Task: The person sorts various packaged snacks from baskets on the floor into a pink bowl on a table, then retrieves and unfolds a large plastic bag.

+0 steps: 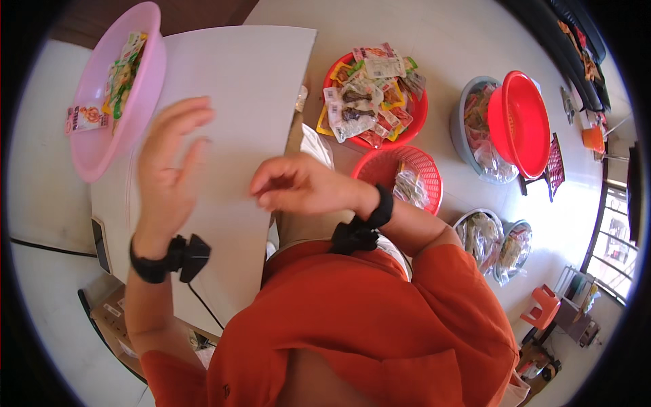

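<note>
My left hand [170, 163] is raised over the white table [239, 102], its fingers spread and holding nothing. Just beyond it, a pink plastic basin [152, 76] stands tilted in view at the table's far left. Several sealed food packets [123, 76] lie inside, and another packet [89, 118] shows towards its left rim. My right hand [305, 185] is near the table's right edge, fingers curled and slightly apart from the thumb, with nothing visible in them. Each wrist wears a black strap with a black device [195, 258].
Right of the table stand a red basin [421, 119] heaped with packets and a red basket [435, 178] holding some. Farther off are a grey basin [460, 132], a red basin [524, 127] and smaller filled basins [460, 219]. A phone [100, 246] lies at the table's left edge.
</note>
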Tool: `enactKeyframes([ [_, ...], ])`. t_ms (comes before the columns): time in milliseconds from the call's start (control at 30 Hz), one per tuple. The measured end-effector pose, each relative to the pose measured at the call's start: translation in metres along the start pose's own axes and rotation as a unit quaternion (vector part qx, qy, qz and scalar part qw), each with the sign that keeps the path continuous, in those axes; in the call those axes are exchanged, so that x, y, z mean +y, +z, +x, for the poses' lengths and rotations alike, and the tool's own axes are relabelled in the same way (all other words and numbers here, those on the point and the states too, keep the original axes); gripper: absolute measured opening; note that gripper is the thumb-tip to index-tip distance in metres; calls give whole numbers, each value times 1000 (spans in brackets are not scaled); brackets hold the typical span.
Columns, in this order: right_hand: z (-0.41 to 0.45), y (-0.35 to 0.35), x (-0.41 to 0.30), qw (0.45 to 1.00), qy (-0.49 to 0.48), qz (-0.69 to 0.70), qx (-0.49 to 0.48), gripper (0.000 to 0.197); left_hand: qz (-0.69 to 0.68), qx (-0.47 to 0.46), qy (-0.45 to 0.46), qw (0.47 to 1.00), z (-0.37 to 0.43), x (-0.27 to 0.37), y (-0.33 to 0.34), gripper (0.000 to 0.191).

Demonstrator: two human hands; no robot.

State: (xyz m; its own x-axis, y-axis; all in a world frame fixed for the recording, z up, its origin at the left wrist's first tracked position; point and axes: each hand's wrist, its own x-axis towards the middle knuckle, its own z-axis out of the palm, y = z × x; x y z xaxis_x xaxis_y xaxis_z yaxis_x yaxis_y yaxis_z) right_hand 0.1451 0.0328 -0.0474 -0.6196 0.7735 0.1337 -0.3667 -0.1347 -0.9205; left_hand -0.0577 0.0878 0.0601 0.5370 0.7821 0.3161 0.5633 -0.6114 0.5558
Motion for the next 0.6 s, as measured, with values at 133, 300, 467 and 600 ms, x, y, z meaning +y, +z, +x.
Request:
enactKeyframes([
  [133,-46,-62,7,988,69,-57,126,14,-25,-88,-61,994,4,1,58,43],
  [300,-114,-171,83,865,196,-432,162,20,100,-158,-44,981,9,-14,95,76],
  [467,-130,-254,158,792,338,-446,245,25,211,-183,-65,958,13,-7,109,89],
  [600,-105,-273,181,710,228,-546,381,49,221,-175,-66,957,14,-6,111,88],
])
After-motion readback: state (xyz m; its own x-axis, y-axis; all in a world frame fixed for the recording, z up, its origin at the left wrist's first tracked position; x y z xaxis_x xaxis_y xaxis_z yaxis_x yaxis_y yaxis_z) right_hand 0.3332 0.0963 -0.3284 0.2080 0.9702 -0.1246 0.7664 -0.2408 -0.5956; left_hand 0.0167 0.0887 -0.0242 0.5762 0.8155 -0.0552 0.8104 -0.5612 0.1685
